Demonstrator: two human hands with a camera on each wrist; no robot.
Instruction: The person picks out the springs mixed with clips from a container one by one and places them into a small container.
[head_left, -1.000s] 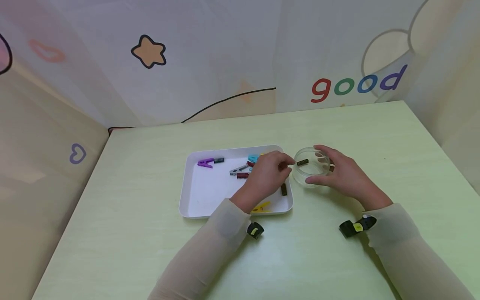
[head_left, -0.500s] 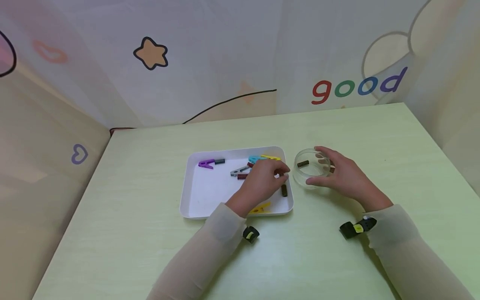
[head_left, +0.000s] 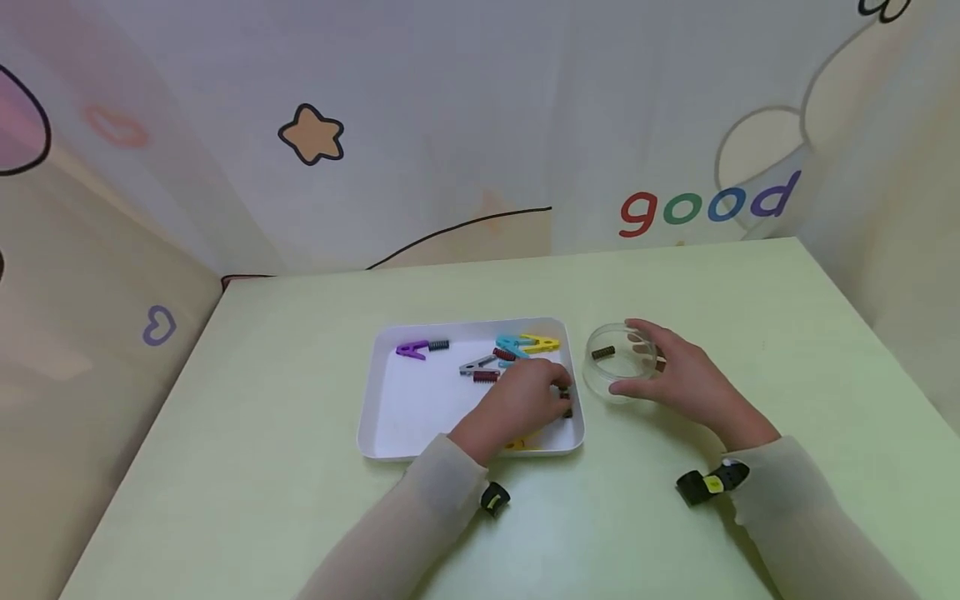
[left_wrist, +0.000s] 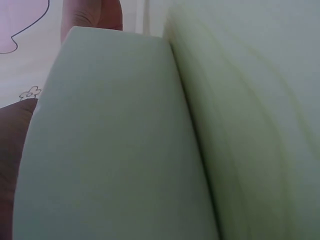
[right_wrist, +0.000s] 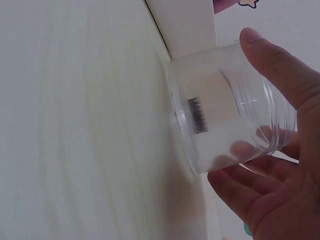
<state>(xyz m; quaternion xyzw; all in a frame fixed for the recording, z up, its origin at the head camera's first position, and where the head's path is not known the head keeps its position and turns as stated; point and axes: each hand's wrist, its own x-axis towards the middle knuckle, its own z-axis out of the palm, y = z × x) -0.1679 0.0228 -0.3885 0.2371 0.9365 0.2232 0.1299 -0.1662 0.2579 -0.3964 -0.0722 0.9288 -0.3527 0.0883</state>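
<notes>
Clear jar w/ dark spring: your R hand grips it. Your L hand is at another spring in tray; can't tell if pinched.

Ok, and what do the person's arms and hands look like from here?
Left sleeve and right sleeve are long, plain and pale beige, reaching the wrists. Below each cuff sits a small black unit, left and right, each with a yellow-green mark. Left hand and right hand are bare, without gloves.
</notes>
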